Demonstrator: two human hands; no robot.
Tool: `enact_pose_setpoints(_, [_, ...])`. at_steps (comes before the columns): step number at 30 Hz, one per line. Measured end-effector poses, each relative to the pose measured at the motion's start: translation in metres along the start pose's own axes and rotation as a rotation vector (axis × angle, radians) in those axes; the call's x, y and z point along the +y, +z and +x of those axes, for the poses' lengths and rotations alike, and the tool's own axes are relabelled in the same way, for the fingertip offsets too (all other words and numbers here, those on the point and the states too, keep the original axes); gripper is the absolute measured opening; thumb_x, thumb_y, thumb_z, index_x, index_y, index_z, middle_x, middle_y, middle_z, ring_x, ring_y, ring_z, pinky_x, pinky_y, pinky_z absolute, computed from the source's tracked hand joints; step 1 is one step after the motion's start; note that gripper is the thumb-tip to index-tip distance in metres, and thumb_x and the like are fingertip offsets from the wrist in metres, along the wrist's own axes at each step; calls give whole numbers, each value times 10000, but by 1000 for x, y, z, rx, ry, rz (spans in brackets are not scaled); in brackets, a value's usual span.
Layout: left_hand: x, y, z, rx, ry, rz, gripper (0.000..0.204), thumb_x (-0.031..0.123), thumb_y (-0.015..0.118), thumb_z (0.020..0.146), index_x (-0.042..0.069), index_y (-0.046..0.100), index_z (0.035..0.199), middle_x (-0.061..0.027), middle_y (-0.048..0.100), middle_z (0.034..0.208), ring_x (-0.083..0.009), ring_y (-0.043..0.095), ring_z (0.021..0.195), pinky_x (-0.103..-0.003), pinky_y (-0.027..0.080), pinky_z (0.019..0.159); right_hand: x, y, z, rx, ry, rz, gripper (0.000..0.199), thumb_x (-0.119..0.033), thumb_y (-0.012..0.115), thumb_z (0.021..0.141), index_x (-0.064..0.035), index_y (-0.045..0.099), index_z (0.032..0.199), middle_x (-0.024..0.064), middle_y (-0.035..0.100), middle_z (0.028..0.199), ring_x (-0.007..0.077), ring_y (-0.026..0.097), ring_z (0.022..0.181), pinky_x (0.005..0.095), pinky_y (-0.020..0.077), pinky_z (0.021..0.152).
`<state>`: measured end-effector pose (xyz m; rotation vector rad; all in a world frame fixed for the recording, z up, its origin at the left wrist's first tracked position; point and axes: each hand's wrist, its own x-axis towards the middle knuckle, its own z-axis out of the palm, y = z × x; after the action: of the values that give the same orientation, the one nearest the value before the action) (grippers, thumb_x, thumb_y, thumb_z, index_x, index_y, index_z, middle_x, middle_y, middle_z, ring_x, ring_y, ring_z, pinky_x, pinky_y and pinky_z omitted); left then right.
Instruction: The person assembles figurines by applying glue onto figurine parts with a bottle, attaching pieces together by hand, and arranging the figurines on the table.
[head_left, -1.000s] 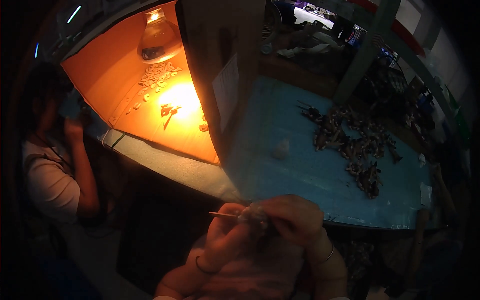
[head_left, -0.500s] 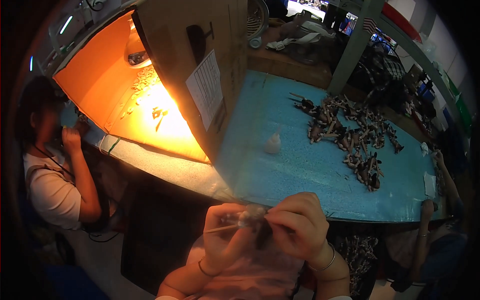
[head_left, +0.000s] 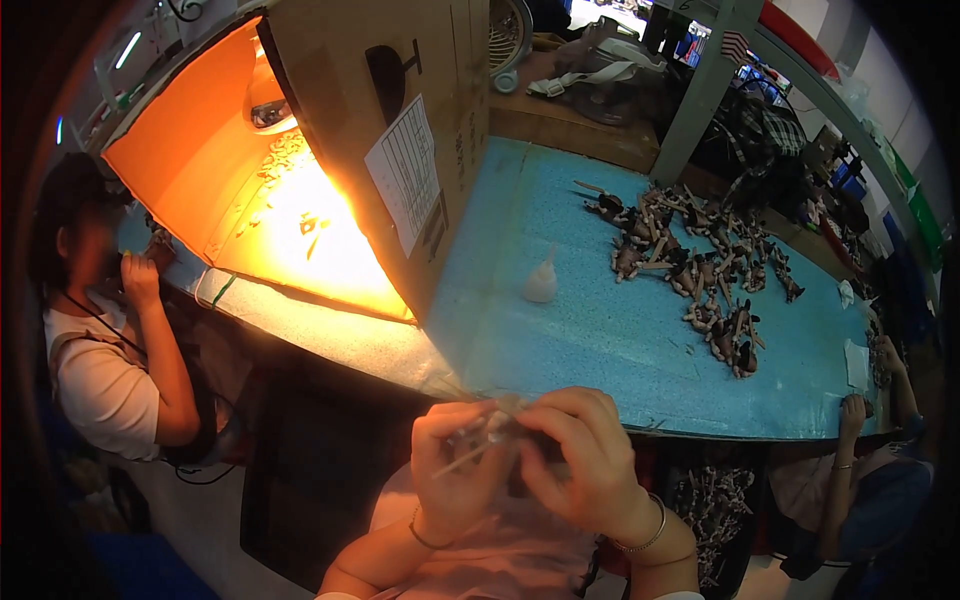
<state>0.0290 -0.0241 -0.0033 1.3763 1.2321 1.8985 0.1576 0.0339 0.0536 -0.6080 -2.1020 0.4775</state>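
Observation:
In front of my chest, near the table's front edge, my left hand (head_left: 450, 475) is closed around a small pale figurine (head_left: 497, 424) with rounded, knobby parts. A thin wooden stick (head_left: 460, 461) juts from it toward the lower left. My right hand (head_left: 590, 455) is closed too, thumb and forefinger pinching the figurine's upper right side. Blur and fingers hide its detail, and something dark shows between the hands. Several brown, black and beige figurines (head_left: 700, 262), many with similar sticks, lie piled on the blue table (head_left: 610, 345). A small white squeeze bottle (head_left: 541, 284) stands upright nearer to me.
A cardboard box (head_left: 440, 110) stands at left, with a glowing lamp (head_left: 268, 112) inside over small pieces. A co-worker (head_left: 110, 375) sits at far left; another person's hands (head_left: 855, 412) are at the right edge. A metal post (head_left: 700, 100) rises behind the pile.
My right hand has shifted slightly left, closer to my left hand. The figurine has turned a little, and its stick now slants more steeply downward. The view has shifted slightly.

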Motion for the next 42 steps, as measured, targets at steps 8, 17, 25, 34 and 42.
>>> enact_pose_setpoints(8, [4,18,-3,82,-225,-292,365,-81,550,807,20,360,1100,-113,459,1089,-153,504,963,-272,446,828,18,25,-10,81,-85,-229,545,-68,727,574,-36,487,1063,131,483,1028,303,501,940,390,400,805])
enact_pose_setpoints(17, [24,-4,32,-407,116,181,795,245,836,577,25,427,1222,-140,459,1119,-265,462,1032,-366,404,870,46,12,-28,-8,241,1048,660,-130,832,573,-18,452,1102,105,436,1084,200,424,1044,326,332,912])
enact_pose_setpoints(25, [28,1,26,-301,115,187,765,348,841,552,8,534,1165,-68,498,936,-139,473,825,-253,409,728,42,11,-31,-6,285,1096,641,-95,812,585,-8,449,1107,114,432,1090,208,428,1052,340,339,926])
enact_pose_setpoints(34, [26,-4,30,-383,43,167,711,234,813,608,18,474,1195,-101,559,975,-215,539,844,-324,434,751,34,6,-33,-85,381,936,682,-8,739,629,-6,421,1232,95,400,1158,196,418,1115,336,349,955])
enact_pose_setpoints(42, [24,-3,28,-323,255,497,822,240,819,621,-24,367,1255,-125,575,1086,-146,530,803,-275,443,713,22,9,-38,88,771,1427,698,-229,731,691,44,380,1229,117,500,1151,200,498,1078,318,395,931])
